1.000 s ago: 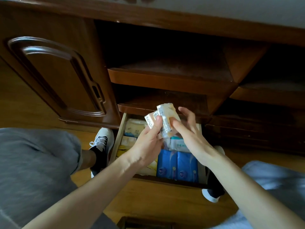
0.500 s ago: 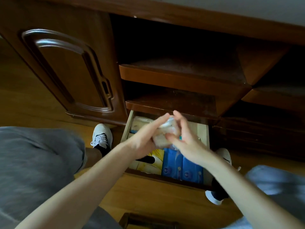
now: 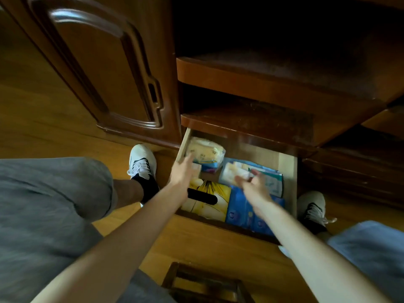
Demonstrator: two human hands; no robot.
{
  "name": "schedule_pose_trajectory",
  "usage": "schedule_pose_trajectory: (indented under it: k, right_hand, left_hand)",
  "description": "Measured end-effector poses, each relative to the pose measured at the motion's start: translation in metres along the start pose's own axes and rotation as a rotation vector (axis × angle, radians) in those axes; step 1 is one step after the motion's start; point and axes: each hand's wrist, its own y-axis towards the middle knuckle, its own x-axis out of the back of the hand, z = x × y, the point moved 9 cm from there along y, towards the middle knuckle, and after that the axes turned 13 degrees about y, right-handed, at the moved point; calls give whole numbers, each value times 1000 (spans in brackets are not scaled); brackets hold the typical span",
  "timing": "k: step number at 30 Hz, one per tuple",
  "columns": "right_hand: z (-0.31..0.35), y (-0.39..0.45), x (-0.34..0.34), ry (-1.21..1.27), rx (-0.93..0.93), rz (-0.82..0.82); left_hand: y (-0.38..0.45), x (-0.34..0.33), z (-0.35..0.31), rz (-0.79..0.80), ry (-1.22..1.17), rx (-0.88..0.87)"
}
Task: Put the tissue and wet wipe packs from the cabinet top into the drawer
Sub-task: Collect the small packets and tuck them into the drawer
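— Where are the hands?
— Both are in the open drawer (image 3: 286,171). The left hand (image 3: 182,171) is spread flat, fingers apart, touching a yellow tissue pack (image 3: 205,153) at the back left corner.
— And the right hand (image 3: 254,185)?
— Its fingers curl around a small pale pack (image 3: 235,171), which sits just above the blue packs (image 3: 244,212). A yellow tissue box (image 3: 209,196) lies front left.

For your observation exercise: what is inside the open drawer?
The drawer holds a yellow tissue box, blue packs, a pale pack at the back left, and small packs by the right hand. Anything beneath them is covered.
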Motion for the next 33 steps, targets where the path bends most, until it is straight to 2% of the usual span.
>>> schedule_pose_trajectory:
  k: [2,4,7,10,13,19,27,29,33]
  right_hand:
    - [-17,27,16,59,-167,-105]
    - [-30,43,10,86,-278,-82]
    - [-28,61,-10,-55,-258,-21]
    - [-25,73,-34,-208,-248,27]
    - [-29,82,-54,-297,-258,28]
    - [-38,99,-78,-425,-324,179]
    - [-32,105,-87,-645,-301,169]
    - [-27,104,-83,-686,-283,157]
    - [-21,99,-69,-800,-205,153]
  left_hand:
    - [19,27,-18,-113,126,-150]
    - [28,37,-31,-164,327,-273]
    - [37,32,-35,-164,596,-391]
    - [50,26,-21,-160,864,-416]
    - [59,21,-4,-89,906,-402]
    - [65,24,-2,-144,899,-437]
    - [67,18,-1,-178,912,-485]
    - [58,12,-10,-214,992,-617]
    - [33,-17,-43,-352,1282,-1065]
